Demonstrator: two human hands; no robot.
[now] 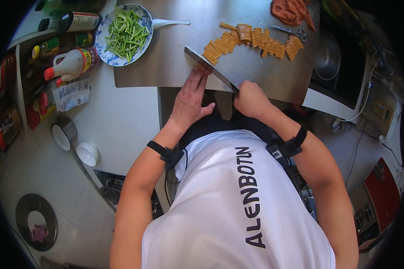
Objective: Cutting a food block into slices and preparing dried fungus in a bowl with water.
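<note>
My right hand (252,101) grips the handle of a kitchen cleaver (215,69). Its blade slants up and left across the near part of a metal board (168,64). Against the near side of the blade, the fingertips of my left hand (190,97) point away from me, with the thumb apart; what lies under them is hidden. Just beyond the blade begins a curved line of cut brown pieces (224,43), which look like dried tofu. It runs right toward a pair of scissors (291,32).
A blue-patterned plate (104,55) of cut green stems stands at left, a white spoon (171,23) beside it. Bottles (74,62) and packets crowd the far left. An orange cloth (291,13) lies at the back right, near a pan (326,55) on a cooktop.
</note>
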